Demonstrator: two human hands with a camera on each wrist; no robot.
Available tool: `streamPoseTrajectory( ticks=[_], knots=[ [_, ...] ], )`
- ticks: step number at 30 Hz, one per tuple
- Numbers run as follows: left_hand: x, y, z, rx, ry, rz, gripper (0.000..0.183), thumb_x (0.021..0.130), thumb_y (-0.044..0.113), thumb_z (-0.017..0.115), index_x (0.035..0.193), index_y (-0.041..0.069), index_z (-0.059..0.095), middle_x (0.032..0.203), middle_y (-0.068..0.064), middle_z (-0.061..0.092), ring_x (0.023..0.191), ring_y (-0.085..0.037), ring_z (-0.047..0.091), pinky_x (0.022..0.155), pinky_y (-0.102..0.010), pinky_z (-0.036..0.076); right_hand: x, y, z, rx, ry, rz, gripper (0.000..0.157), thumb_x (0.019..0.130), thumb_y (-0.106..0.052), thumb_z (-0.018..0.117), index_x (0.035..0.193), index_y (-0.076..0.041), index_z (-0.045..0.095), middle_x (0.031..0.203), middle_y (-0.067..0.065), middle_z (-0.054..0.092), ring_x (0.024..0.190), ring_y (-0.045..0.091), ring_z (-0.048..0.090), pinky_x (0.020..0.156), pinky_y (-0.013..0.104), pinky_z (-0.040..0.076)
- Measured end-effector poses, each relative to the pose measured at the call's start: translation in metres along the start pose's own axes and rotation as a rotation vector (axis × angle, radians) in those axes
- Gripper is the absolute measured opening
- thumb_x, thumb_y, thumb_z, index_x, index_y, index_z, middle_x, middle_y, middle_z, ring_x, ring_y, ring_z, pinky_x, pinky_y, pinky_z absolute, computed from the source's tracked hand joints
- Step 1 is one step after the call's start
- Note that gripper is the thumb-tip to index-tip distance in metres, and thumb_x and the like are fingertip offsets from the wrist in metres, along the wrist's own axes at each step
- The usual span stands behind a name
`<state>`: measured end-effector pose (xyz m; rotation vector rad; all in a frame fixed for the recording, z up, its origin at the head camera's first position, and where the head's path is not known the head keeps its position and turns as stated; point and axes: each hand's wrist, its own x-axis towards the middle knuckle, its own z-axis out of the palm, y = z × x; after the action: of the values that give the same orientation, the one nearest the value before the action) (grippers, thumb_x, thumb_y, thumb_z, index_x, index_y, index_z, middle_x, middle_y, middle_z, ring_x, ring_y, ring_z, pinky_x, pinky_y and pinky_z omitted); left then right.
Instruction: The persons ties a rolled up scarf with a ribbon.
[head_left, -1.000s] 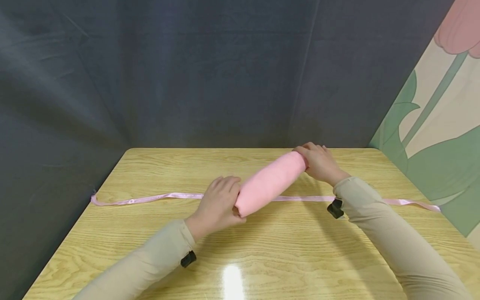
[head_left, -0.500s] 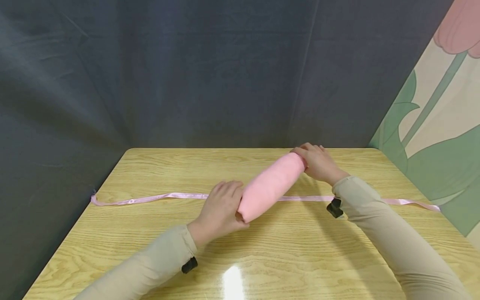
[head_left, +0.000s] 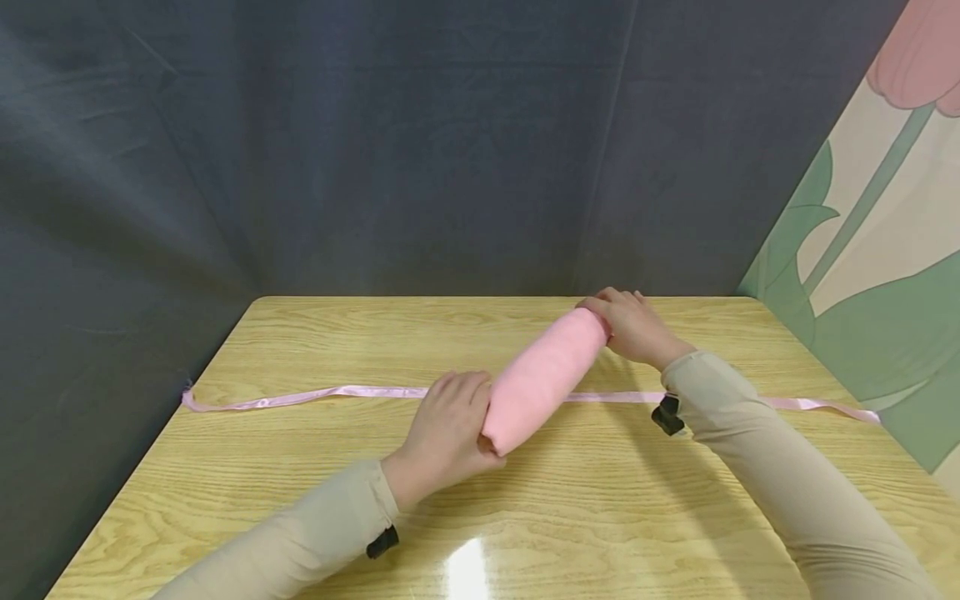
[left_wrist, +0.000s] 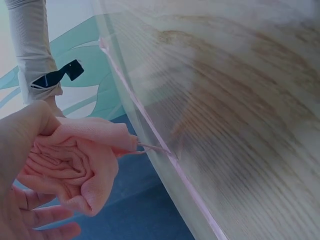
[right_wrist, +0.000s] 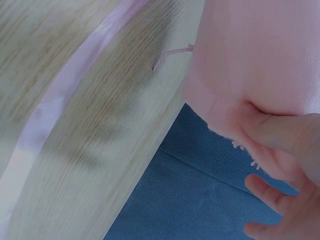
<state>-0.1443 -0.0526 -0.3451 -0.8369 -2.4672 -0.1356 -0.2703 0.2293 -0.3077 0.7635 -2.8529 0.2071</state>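
A pink fringed scarf [head_left: 546, 379], rolled into a thick cylinder, is held tilted above the table. My left hand [head_left: 446, 433] grips its near end; the spiral layers of the scarf [left_wrist: 65, 167] show in the left wrist view, along with a loose thread hanging off. At the far end my right hand [head_left: 630, 325] grips the roll, its thumb [right_wrist: 270, 127] pressing into the fabric in the right wrist view. Short fringe knots stick out near that thumb. Beneath the roll, a pale pink satin ribbon [head_left: 300, 397] lies stretched across the table from left to right.
The wood-grain table [head_left: 315, 350] backs onto a dark blue curtain [head_left: 450, 150], which also covers the left side. On the right stands a panel painted with a tulip [head_left: 873, 200]. Glare shows on the table's near part.
My left hand has moved toward me and slightly right with the near end of the scarf. The roll now slants more steeply; my right hand has shifted only slightly left. The ribbon stays put.
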Motion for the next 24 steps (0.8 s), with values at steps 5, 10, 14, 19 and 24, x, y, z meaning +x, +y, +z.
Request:
streamPoseTrajectory(
  ticks=[5, 10, 14, 19, 24],
  knots=[
    [-0.001, 0.002, 0.001, 0.029, 0.003, 0.003, 0.074, 0.057, 0.053, 0.079, 0.111, 0.007, 0.057, 0.113, -0.004, 0.061, 0.106, -0.018, 0.059, 0.099, -0.034, 0.044, 0.002, 0.000, 0.002, -0.001, -0.011, 0.000, 0.049, 0.073, 0.006, 0.070, 0.118, -0.010, 0.059, 0.116, 0.021, 0.057, 0.110, 0.045, 0.052, 0.100, 0.071, 0.024],
    [-0.002, 0.003, 0.000, 0.038, -0.020, -0.003, 0.078, 0.057, 0.055, 0.079, 0.113, 0.006, 0.057, 0.114, -0.004, 0.061, 0.107, -0.019, 0.058, 0.100, -0.034, 0.043, 0.005, -0.001, 0.004, 0.001, -0.024, -0.002, 0.051, 0.074, 0.007, 0.069, 0.120, -0.012, 0.058, 0.117, 0.019, 0.057, 0.111, 0.043, 0.052, 0.102, 0.069, 0.024],
    [-0.003, 0.005, 0.001, 0.040, -0.021, -0.001, 0.075, 0.057, 0.055, 0.078, 0.110, 0.005, 0.058, 0.112, -0.004, 0.061, 0.106, -0.019, 0.059, 0.099, -0.033, 0.043, 0.008, -0.003, 0.005, 0.000, -0.034, 0.003, 0.051, 0.074, 0.007, 0.069, 0.120, -0.012, 0.058, 0.118, 0.019, 0.057, 0.112, 0.043, 0.052, 0.102, 0.069, 0.024],
    [-0.004, 0.006, 0.002, 0.051, -0.008, 0.006, 0.072, 0.057, 0.055, 0.077, 0.106, 0.006, 0.059, 0.112, -0.004, 0.061, 0.105, -0.019, 0.059, 0.099, -0.032, 0.044, 0.011, -0.004, 0.007, -0.005, -0.038, 0.003, 0.050, 0.074, 0.008, 0.068, 0.119, -0.013, 0.059, 0.117, 0.018, 0.057, 0.112, 0.044, 0.052, 0.102, 0.070, 0.023],
    [-0.005, 0.007, 0.002, 0.064, -0.019, 0.005, 0.074, 0.057, 0.056, 0.077, 0.107, 0.005, 0.059, 0.113, -0.004, 0.061, 0.106, -0.019, 0.059, 0.099, -0.032, 0.044, 0.014, -0.004, 0.010, -0.005, -0.041, -0.005, 0.050, 0.075, 0.008, 0.067, 0.119, -0.013, 0.059, 0.118, 0.018, 0.057, 0.113, 0.044, 0.051, 0.103, 0.069, 0.023]
  ],
)
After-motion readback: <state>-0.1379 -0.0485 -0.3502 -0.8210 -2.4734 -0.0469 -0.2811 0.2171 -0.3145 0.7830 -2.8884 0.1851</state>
